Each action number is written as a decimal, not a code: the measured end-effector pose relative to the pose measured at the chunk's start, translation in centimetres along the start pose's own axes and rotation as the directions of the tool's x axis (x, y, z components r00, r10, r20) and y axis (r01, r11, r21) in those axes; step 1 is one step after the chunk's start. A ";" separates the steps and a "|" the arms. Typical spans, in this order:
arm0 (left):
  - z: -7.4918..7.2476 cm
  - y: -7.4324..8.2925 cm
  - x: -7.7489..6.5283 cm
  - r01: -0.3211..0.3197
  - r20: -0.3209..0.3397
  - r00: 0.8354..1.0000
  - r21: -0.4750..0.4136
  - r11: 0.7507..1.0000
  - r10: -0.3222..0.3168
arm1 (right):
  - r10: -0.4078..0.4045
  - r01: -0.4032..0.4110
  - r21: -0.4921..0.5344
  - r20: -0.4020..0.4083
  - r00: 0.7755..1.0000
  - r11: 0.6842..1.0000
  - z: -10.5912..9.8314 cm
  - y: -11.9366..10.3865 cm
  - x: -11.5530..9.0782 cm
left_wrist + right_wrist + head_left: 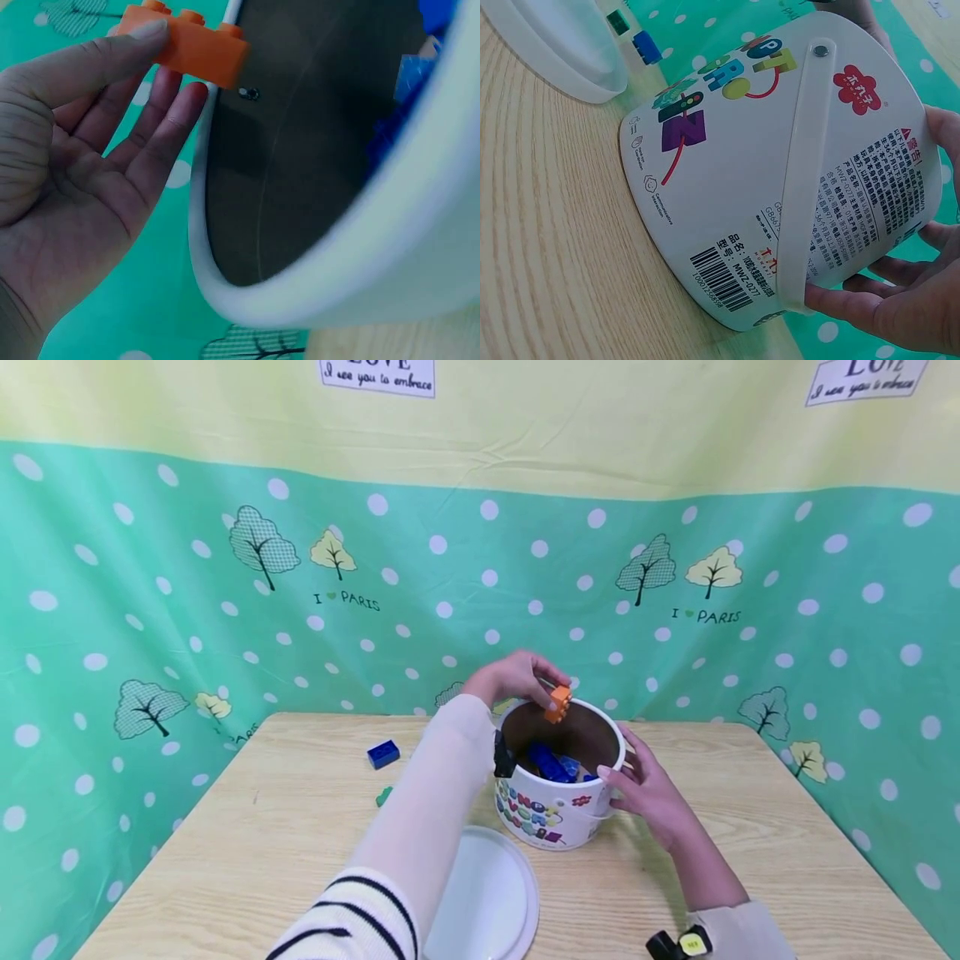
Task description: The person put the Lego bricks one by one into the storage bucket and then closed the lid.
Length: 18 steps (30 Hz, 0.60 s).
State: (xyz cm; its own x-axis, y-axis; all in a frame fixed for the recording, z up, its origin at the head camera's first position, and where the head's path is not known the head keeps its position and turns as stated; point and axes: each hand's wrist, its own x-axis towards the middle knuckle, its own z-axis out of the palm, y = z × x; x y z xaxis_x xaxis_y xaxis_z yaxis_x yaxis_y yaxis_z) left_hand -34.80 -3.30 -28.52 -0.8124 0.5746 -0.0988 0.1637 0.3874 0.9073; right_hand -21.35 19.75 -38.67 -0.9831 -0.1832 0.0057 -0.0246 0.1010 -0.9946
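Observation:
My left hand (517,679) pinches an orange toy brick (558,704) between thumb and fingers, over the far part of a round bucket's opening. In the left wrist view the studs of the orange brick (199,51) face up. The bucket (536,827) is white with printed letters outside and dark inside, and it stands upright on the table. Blue bricks (550,764) lie inside it; the rest of its contents is hidden by the wall. On the bucket's right side, my right hand (652,793) grips it, thumb near the rim and fingers along the outer wall.
A white round lid (480,893) lies on the wooden table (247,860) in front of the bucket, partly behind my left sleeve. Left of that arm are a blue brick (383,754) and a partly covered green brick (383,796). A dotted green curtain (375,652) hangs behind.

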 end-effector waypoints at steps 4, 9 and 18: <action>-0.1 -0.1 -0.3 0.003 0.005 1.000 -0.046 0.999 -0.002 | -0.003 0.003 0.004 0.008 1.000 1.000 0.0 -0.1 0.0; -0.5 0.0 -0.8 -0.028 0.000 1.000 -0.031 0.999 0.028 | 0.003 -0.003 -0.009 0.006 1.000 1.000 0.1 -0.2 -0.2; -0.9 -0.6 -3.4 -0.160 -0.165 0.972 0.046 0.986 0.165 | 0.014 -0.014 -0.038 -0.011 1.000 0.999 0.2 -0.2 -0.2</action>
State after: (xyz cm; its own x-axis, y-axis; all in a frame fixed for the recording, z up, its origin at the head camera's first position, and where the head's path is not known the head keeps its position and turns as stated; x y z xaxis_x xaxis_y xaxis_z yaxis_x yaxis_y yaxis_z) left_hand -32.60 -6.15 -28.34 -0.8551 0.5041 0.1210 0.3170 0.3236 0.8915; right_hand -21.14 19.59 -38.47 -0.9852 -0.1711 -0.0068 -0.0175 0.1403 -0.9900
